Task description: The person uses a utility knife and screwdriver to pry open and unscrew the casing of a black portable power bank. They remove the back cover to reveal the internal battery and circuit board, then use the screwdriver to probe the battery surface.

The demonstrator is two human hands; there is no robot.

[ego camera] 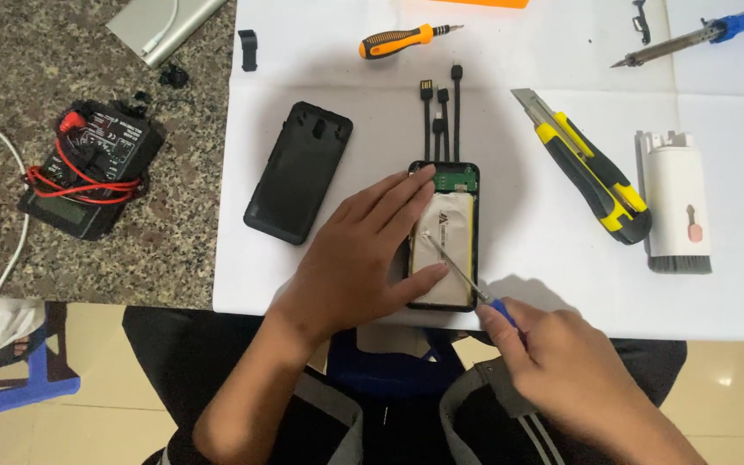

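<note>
Both forearms reach up from the bottom edge toward an opened power bank (pixel 445 237) lying on a white sheet (pixel 510 129) spread over the table. Its silvery battery cell (pixel 451 250) is exposed inside the black shell, with a green circuit board (pixel 456 178) at the far end and short black cables (pixel 441 112) fanning out beyond it. The left hand (pixel 363 258) lies flat on the power bank, fingers spread across the cell, thumb at its near corner, pressing rather than clenching. The right hand (pixel 553 357) has its grip closed on a thin blue-handled screwdriver (pixel 467 275), whose metal tip rests on the cell. Left of the bank lies its removed black cover (pixel 299 172). To the right are a yellow utility knife (pixel 587 168) and a white brush tool (pixel 675 202). An orange screwdriver (pixel 402 40) and a soldering iron (pixel 699 36) lie farther back. A multimeter (pixel 88 168) sits on the bare granite table.
</note>
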